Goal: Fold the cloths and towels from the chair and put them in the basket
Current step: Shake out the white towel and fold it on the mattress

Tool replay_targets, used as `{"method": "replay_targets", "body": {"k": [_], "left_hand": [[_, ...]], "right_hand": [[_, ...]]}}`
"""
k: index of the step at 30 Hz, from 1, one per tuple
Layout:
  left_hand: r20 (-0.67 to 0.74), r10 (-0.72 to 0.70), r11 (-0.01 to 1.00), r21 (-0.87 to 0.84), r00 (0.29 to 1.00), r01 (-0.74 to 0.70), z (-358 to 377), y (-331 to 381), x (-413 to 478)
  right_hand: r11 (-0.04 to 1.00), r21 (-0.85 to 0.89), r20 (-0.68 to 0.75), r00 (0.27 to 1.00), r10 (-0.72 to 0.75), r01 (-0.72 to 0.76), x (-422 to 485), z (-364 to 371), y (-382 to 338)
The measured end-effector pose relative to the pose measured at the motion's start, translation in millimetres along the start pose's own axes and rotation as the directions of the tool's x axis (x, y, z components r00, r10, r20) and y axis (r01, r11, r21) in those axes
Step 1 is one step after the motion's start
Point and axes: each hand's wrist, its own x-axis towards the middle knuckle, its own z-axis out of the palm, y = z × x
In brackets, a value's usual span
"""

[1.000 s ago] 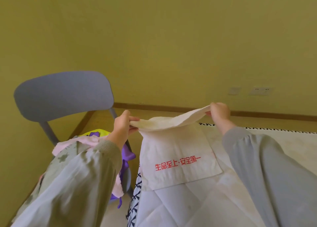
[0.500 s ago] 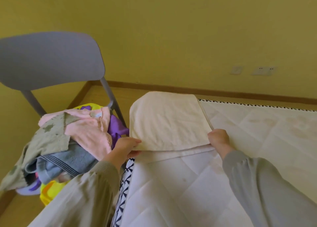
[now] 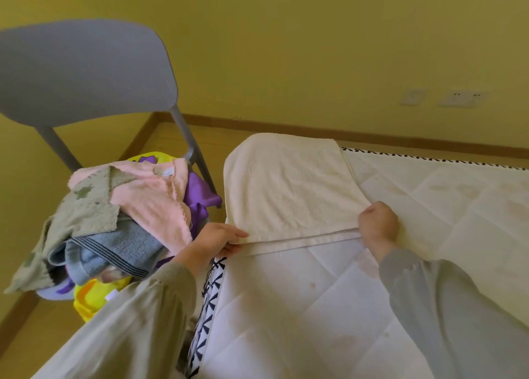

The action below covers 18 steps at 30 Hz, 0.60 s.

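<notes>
Fingers [image 3: 237, 233] of my left hand [image 3: 217, 239] pinch the near-left corner of the cream cloth [image 3: 289, 189]; my right hand [image 3: 378, 227] curls around its near-right corner. I see the cloth lying folded flat at the bed [image 3: 315, 307] edge. Beyond, to the left, more cloths [image 3: 128, 206] are heaped on the grey chair [image 3: 86, 69].

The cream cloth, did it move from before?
Yes. The cream cloth came down: its top edge was lifted above the mattress, and now it lies folded flat on it.

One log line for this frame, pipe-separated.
cream cloth: folded over, on mattress | left hand: pinches near edge | right hand: grips near edge | chair: cloths piled
</notes>
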Motion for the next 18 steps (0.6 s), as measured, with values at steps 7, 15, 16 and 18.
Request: {"method": "replay_targets", "body": {"k": [7,15,16,18], "left_hand": [[0.043,-0.024,0.99,0.143,0.999,0.018,1,-1,-3],[-0.077,0.159,0.844,0.528,0.984,-0.095,14,-12,2],[-0.075,0.177,0.822,0.56,0.981,-0.106,14,-12,3],[-0.062,0.192,0.782,0.613,0.979,-0.114,15,-13,2]], "right_hand": [[1.0,0.006,-0.062,0.998,0.002,-0.001,-7,-5,8],[0.97,-0.197,0.108,0.986,-0.125,0.145,-14,-6,18],[0.96,-0.225,0.15,0.98,-0.131,0.163,-14,-6,19],[0.955,-0.244,0.207,0.971,-0.117,0.167,-12,-6,21]]}}
